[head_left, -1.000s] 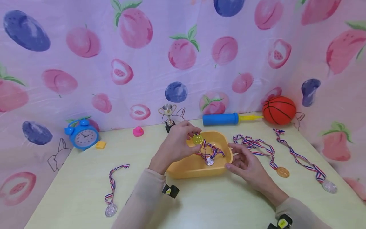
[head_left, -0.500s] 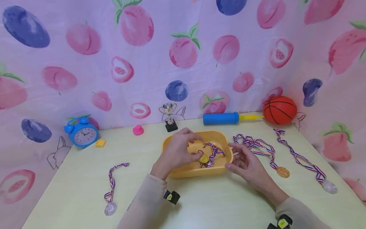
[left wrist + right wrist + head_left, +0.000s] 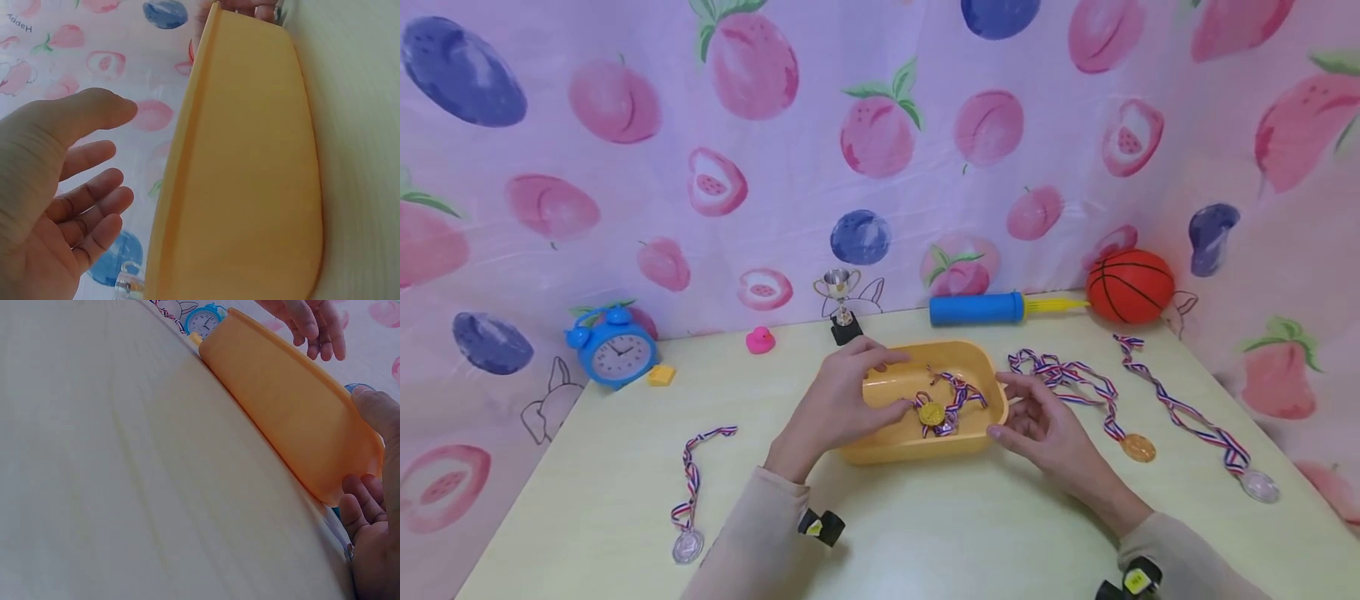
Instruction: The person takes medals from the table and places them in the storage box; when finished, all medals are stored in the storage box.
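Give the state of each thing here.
Yellow tray: upright, uncovered
Gold medal: inside tray
Inner silver medal: partly hidden
Left hand: open, empty
Right hand: touching tray's end
Left silver medal: flat
Right silver medal: flat
Copper medal: flat, ribbon bunched
Clock: standing
Trophy: upright
Pump: lying flat
Pink duck: upright
Basketball: apparently inflated

A beige sleeve (image 3: 748, 533) comes in from 7 o'clock, ending at the bare left hand (image 3: 838, 396); its twin sleeve (image 3: 1183, 554) comes from 5 o'clock to the bare right hand (image 3: 1052, 425). Below each cuff sit 2 blocky shapes: a black left unit (image 3: 830, 528) and a black right unit (image 3: 1126, 586), each with 1 yellow label (image 3: 1138, 581) (the right one's bears dark print).
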A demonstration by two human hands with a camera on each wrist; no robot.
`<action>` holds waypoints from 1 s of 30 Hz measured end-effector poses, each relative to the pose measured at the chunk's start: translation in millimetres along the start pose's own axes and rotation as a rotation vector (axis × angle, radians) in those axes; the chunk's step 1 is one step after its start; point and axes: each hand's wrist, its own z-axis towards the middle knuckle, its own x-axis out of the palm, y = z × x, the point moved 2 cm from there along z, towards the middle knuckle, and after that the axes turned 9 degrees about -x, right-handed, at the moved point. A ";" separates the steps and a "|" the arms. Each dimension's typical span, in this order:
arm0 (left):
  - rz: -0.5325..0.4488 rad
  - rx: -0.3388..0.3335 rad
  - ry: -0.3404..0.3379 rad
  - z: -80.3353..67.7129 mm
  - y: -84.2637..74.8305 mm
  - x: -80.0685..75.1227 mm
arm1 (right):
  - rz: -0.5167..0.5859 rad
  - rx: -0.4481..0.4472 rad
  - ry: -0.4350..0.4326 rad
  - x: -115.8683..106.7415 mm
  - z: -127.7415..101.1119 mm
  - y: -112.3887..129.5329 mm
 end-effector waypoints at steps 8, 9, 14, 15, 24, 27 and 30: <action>-0.020 -0.007 -0.072 -25.6 21.1 -23.6 | 0.002 0.007 0.002 2.0 0.3 -2.1; -0.022 -0.005 -0.084 -29.0 24.0 -26.8 | 0.001 0.007 0.002 2.1 0.5 -2.2; -0.009 0.000 -0.130 -46.4 35.5 -42.2 | -0.011 0.011 -0.006 2.3 0.9 -2.0; -0.001 -0.004 -0.137 -50.3 37.4 -44.9 | -0.014 0.012 -0.009 2.2 0.9 -2.1; 0.067 -0.045 -0.255 -97.6 61.1 -68.4 | -0.007 0.002 -0.002 5.0 1.3 -1.9; 0.074 -0.080 -0.279 -111.8 69.9 -70.9 | -0.005 0.004 -0.005 4.4 1.3 -1.3; 0.077 -0.110 -0.286 -121.6 77.3 -72.8 | -0.005 0.011 -0.012 4.1 1.0 -0.7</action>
